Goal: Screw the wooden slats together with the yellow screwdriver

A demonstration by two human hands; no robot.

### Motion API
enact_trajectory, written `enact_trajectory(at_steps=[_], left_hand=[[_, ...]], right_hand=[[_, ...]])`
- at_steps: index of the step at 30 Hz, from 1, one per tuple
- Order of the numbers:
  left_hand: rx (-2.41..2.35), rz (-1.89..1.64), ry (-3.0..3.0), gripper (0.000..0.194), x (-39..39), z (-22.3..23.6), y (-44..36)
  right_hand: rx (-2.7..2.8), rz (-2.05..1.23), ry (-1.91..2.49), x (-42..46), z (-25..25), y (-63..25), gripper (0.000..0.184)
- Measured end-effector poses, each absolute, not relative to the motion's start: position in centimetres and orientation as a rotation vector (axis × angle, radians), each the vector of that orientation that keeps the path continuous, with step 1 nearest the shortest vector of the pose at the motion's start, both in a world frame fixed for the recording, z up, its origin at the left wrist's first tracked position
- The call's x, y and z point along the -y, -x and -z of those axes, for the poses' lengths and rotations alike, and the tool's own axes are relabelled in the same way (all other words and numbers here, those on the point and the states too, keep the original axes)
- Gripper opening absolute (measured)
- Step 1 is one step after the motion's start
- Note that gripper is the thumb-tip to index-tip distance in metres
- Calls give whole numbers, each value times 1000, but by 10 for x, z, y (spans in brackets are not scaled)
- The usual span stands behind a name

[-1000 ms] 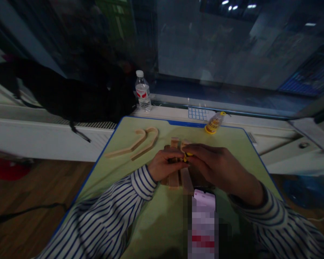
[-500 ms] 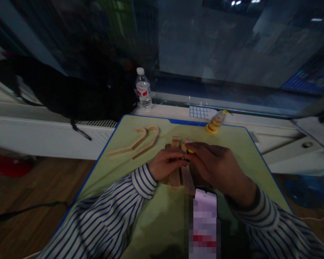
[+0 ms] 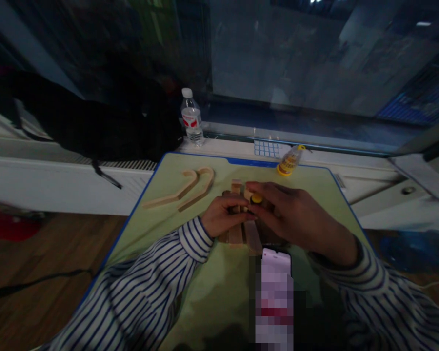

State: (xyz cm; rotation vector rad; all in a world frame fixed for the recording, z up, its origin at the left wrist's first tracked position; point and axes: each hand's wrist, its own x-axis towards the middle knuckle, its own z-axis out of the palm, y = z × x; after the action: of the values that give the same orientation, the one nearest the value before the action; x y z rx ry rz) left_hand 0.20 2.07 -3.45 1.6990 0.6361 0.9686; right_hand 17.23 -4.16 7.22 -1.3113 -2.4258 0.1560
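Note:
My right hand (image 3: 292, 212) has thumb and fingers closed round a small yellow-topped thing (image 3: 256, 198) with a dark band. Most of it is hidden, so its kind cannot be told. Facing it, my left hand (image 3: 223, 214) is pinched, its fingertips meeting just beside the yellow top; what they hold is hidden. Beneath both hands lie two wooden strips, a left strip (image 3: 236, 236) and a right strip (image 3: 253, 238), side by side on a dark brown piece (image 3: 270, 237). The hands cover the middle of the strips.
Two hooked wooden pieces (image 3: 201, 192) lie at the table's left. A phone (image 3: 277, 263) lies near me on the green table (image 3: 212, 292). A glue bottle (image 3: 289, 162) stands at the back edge; a water bottle (image 3: 192, 119) and black bag (image 3: 106, 126) rest on the sill.
The yellow top has turned toward me and shows more clearly between my right fingers. My hands stay over the strips. The whole view has shifted slightly.

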Motion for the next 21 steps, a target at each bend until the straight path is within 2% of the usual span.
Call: enact_trajectory(at_steps=[10, 21], left_hand=[[-599, -958, -1763, 17, -21, 32, -3], [-575, -922, -1813, 17, -22, 31, -1]], right_hand=[[2520, -190, 1272, 39, -75, -174, 30], [2471, -129, 1339, 44, -67, -175, 28]])
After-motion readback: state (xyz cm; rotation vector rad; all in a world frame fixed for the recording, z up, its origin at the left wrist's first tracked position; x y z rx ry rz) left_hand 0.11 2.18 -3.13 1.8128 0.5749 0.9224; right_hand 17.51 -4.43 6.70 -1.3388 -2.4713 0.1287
